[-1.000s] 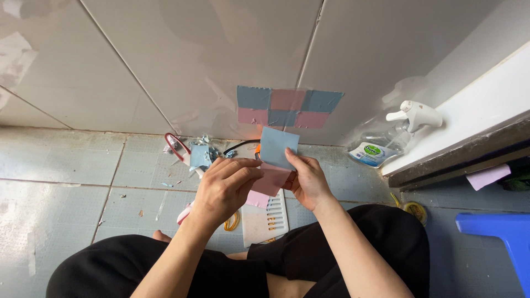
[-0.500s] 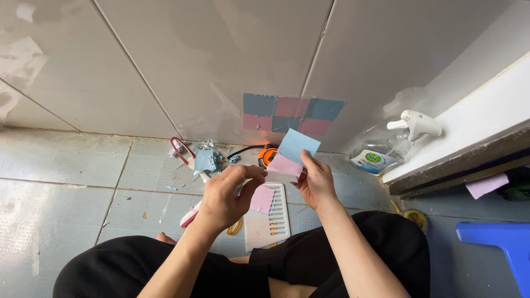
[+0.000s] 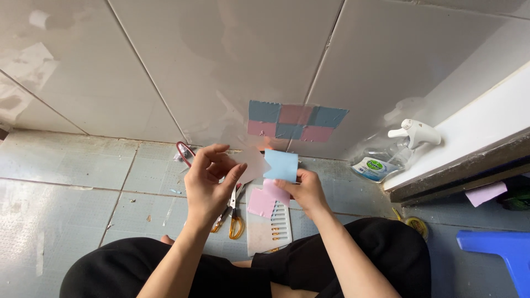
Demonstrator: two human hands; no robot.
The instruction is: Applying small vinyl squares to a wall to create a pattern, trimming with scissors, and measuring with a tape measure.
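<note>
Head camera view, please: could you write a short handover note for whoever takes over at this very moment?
Left hand: pinching a translucent backing sheet.
Right hand: holding a blue square and a pink square.
On the floor: another pink square on a white card, with orange-handled scissors beside it.
Done: six blue and pink squares are on the wall tile.
Left: the held squares are not on the wall.

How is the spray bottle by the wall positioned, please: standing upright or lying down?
Lying down. The clear spray bottle rests on its side on the tiled floor, with its white trigger head toward the ledge and its label facing up.
</note>
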